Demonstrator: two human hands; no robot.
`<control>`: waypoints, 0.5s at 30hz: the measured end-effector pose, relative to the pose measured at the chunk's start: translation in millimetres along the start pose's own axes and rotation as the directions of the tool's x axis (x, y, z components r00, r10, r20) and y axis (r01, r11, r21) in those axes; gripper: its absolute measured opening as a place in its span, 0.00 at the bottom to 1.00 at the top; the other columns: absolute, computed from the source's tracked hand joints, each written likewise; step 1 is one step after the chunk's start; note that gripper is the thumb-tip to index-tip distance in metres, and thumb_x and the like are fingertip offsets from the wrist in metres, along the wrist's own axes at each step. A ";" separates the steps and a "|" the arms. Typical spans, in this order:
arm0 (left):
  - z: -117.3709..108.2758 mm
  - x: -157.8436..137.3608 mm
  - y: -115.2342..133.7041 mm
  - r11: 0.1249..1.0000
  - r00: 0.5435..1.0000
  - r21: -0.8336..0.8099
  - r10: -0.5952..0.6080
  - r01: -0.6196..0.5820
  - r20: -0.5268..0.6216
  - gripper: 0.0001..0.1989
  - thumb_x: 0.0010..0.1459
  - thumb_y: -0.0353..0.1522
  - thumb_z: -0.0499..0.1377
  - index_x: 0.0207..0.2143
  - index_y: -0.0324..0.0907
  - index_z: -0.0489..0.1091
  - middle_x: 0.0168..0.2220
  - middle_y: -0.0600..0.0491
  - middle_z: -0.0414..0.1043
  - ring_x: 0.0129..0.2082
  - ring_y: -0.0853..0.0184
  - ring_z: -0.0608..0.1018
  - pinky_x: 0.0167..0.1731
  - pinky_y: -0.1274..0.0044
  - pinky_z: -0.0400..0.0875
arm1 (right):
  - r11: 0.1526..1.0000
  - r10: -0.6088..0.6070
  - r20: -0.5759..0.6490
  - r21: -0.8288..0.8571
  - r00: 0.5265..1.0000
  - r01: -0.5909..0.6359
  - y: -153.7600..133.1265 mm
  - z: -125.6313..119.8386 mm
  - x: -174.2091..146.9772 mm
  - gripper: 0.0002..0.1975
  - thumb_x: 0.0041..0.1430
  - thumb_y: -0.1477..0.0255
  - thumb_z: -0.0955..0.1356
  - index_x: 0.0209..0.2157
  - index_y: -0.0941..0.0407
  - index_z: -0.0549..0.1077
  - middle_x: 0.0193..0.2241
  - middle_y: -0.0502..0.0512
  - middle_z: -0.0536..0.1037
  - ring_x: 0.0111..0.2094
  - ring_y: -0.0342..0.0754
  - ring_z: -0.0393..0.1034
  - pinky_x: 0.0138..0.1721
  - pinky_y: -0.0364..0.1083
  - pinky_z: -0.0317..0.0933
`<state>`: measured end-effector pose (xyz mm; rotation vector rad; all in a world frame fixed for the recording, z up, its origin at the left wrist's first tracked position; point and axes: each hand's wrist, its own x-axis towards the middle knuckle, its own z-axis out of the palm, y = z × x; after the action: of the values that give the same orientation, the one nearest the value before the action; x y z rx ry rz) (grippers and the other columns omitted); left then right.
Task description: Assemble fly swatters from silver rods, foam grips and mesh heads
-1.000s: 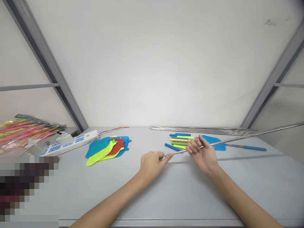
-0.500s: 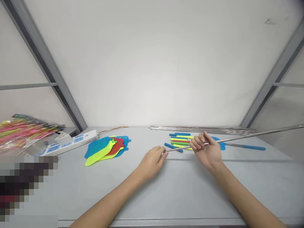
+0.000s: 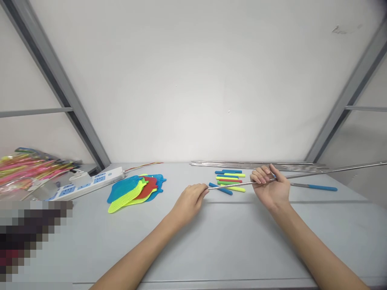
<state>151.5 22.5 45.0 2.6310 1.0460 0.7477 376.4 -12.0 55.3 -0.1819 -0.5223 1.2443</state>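
A thin metal telescopic rod (image 3: 335, 169) runs slanting above the table and out past the right edge of the view; its left part is thinner than its right. My left hand (image 3: 190, 201) pinches the thin left end between thumb and fingers. Farther right, my right hand (image 3: 270, 187) is closed around the rod, palm turned up. Behind and between the hands lie several foam-like handle grips (image 3: 229, 177) in blue, yellow, green and red. Left of my left hand is a pile of perforated plastic fly swatter heads (image 3: 125, 189) in blue, yellow and red.
Several metal rods (image 3: 211, 163) lie along the back wall. A rod with a blue handle (image 3: 322, 188) rests at the right. At the left are a white power strip (image 3: 102, 178) with a plug and a heap of wrapped colourful items (image 3: 36, 163). Grey posts frame the table.
My right hand has moved right, widening the gap between my hands, and now hides most of the blue piece behind it. My left hand has shifted slightly left and up, still pinching the rod.
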 end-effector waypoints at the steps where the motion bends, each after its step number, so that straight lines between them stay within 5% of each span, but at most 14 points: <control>1: -1.0 0.0 0.2 1.000 1.000 -0.024 -0.005 0.005 0.009 0.15 0.57 0.35 0.37 0.30 0.42 0.60 0.27 0.54 0.64 0.28 0.70 0.65 0.32 0.78 0.57 | 1.000 -0.005 0.005 0.001 1.000 0.005 1.1 2.4 -0.7 0.11 0.50 0.74 0.61 0.18 0.58 0.55 0.14 0.44 0.49 0.16 0.36 0.47 0.17 0.38 0.51; 10: 1.2 -2.7 8.6 0.993 0.994 -0.115 0.002 0.011 0.105 0.17 0.57 0.36 0.36 0.31 0.43 0.63 0.25 0.55 0.64 0.26 0.71 0.65 0.31 0.79 0.56 | 0.978 0.046 0.011 -0.204 0.999 -0.043 11.9 17.7 -13.3 0.13 0.51 0.70 0.60 0.17 0.57 0.56 0.14 0.45 0.48 0.16 0.37 0.48 0.16 0.40 0.49; 15: 4.3 -4.9 10.2 0.992 0.988 -0.128 0.038 -0.018 0.150 0.17 0.57 0.36 0.36 0.30 0.42 0.62 0.25 0.55 0.63 0.26 0.71 0.64 0.28 0.79 0.56 | 0.982 0.064 0.005 -0.179 0.998 -0.062 18.7 17.5 -19.1 0.15 0.52 0.69 0.59 0.15 0.58 0.55 0.13 0.45 0.47 0.15 0.37 0.45 0.15 0.40 0.45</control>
<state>156.7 11.7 43.3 2.5538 0.8921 0.5862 347.9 -26.3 57.5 -0.3455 -0.6416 1.2603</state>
